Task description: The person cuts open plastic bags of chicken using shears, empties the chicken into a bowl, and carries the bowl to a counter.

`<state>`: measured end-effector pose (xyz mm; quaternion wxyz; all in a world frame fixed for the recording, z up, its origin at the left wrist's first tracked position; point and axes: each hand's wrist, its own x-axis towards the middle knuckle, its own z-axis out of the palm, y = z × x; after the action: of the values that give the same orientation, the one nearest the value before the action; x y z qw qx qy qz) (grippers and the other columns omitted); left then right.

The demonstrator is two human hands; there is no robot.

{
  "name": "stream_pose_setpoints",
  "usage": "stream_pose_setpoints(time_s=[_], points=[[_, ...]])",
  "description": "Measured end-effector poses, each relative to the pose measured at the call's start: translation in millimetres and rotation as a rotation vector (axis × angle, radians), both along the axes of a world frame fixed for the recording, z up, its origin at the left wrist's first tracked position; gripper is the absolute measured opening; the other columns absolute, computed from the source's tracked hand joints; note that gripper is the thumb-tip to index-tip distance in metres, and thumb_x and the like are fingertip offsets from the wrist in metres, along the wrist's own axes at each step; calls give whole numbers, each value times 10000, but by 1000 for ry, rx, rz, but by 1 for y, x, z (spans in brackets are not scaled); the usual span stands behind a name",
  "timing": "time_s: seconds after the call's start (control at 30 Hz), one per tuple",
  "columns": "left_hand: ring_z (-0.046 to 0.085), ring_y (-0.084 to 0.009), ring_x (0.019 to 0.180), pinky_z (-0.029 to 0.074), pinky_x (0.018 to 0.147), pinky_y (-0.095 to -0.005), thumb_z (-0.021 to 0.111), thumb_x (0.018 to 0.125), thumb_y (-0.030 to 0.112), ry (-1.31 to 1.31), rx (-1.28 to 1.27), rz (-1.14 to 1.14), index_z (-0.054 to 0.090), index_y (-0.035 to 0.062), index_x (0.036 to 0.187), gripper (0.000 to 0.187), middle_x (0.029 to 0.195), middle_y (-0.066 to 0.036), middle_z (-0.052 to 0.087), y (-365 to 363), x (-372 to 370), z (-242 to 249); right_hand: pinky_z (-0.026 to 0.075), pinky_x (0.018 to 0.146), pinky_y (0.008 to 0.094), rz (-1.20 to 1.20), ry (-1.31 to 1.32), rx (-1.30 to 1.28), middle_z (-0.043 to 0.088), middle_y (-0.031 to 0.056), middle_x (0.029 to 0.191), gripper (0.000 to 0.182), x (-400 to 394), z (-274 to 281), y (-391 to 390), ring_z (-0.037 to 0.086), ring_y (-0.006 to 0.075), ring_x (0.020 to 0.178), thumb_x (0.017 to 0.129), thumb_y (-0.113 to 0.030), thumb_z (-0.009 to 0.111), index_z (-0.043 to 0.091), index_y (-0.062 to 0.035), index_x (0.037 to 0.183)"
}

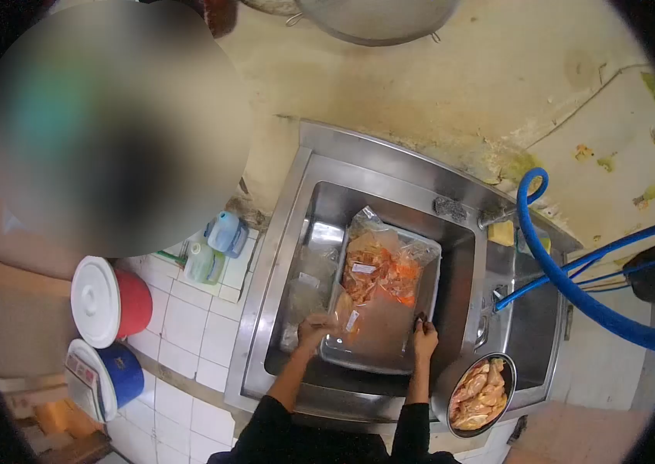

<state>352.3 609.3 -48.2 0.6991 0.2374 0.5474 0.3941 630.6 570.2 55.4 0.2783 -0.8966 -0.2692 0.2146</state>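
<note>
A grey rectangular tub (437,267) stands in the large steel sink basin, with cloudy reddish liquid in its near half. Clear plastic bags of raw meat (370,271), some with white labels, lie in it. My left hand (314,331) is at the tub's near left side, fingers curled beside clear plastic; what they grip is blurred. On the right side, my right hand (425,338) closes its fingers round the tub's rim, near a small dark spot. More clear plastic bags (308,290) lie in the basin left of the tub.
A steel bowl of raw chicken pieces (482,394) sits at the sink's near right corner. A thick blue hose (567,286) loops over the smaller basin. Left stand plastic jugs (227,233), a red bucket (134,303) and a blue bucket (122,375), both lidded.
</note>
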Motion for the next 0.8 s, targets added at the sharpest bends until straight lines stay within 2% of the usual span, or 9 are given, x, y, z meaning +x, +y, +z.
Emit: stream_pose_setpoints(time_s=[0.1, 0.17, 0.27, 0.33, 0.43, 0.57, 0.63, 0.73, 0.8], points=[[618, -158, 824, 508, 740, -303, 805, 570, 46, 153, -127, 44, 669, 40, 904, 361, 892, -56, 663, -2, 8, 6, 473, 668, 374, 101, 9, 125, 633, 212, 791, 376, -20, -3, 12, 636, 323, 760, 802, -339, 620, 619, 27, 890], [620, -192, 828, 504, 749, -338, 812, 590, 143, 313, -149, -29, 677, 44, 897, 350, 916, -83, 660, -1, 17, -19, 471, 635, 314, 177, -7, 152, 629, 150, 674, 348, -40, 8, 25, 644, 227, 698, 804, -292, 637, 618, 54, 831], [612, -224, 804, 487, 758, -345, 805, 610, 241, 197, -274, 256, 674, 35, 924, 398, 913, -91, 651, 0, 42, 4, 478, 641, 323, 244, 63, 125, 624, 137, 678, 328, -69, 28, 32, 636, 231, 677, 808, -276, 643, 606, 49, 834], [594, -244, 761, 471, 766, -338, 784, 634, 262, 897, -410, 305, 667, 12, 902, 385, 886, -90, 635, 0, 64, 46, 479, 630, 326, 294, 100, 224, 614, 128, 691, 310, -86, 10, 31, 618, 225, 644, 811, -261, 643, 599, 43, 845], [572, -271, 729, 468, 769, -355, 757, 662, 219, 1129, -39, 170, 660, 1, 876, 321, 829, -102, 607, -10, 66, 78, 481, 602, 313, 442, 101, 349, 581, 110, 752, 249, -94, -11, 40, 577, 194, 621, 817, -207, 640, 592, 20, 906], [575, -268, 730, 469, 755, -363, 715, 702, 174, 589, -296, 411, 654, -5, 858, 246, 845, -122, 604, -1, 66, 56, 469, 705, 309, 169, 379, 387, 571, 93, 788, 192, -95, -7, 51, 580, 180, 751, 831, -132, 610, 592, 23, 941], [576, -231, 720, 471, 715, -335, 681, 730, 141, 233, -397, 683, 652, -12, 830, 185, 869, -123, 611, -3, 73, 42, 458, 759, 318, 234, 75, 514, 582, 82, 809, 186, -87, 31, 67, 576, 177, 777, 829, -97, 598, 584, 30, 965], [572, -184, 717, 465, 677, -311, 664, 746, 134, 90, -304, 648, 649, -22, 811, 170, 858, -101, 626, -14, 84, 76, 456, 748, 351, 432, -385, 693, 585, 123, 923, 220, -54, 63, 130, 577, 290, 871, 786, -76, 604, 589, 3, 991], [573, -177, 727, 469, 676, -305, 658, 756, 133, 133, -281, 591, 652, -14, 812, 157, 833, -88, 628, -20, 90, 68, 457, 744, 389, 486, -476, 471, 571, 149, 970, 219, -35, 60, 179, 551, 361, 892, 772, -114, 609, 597, -23, 970]])
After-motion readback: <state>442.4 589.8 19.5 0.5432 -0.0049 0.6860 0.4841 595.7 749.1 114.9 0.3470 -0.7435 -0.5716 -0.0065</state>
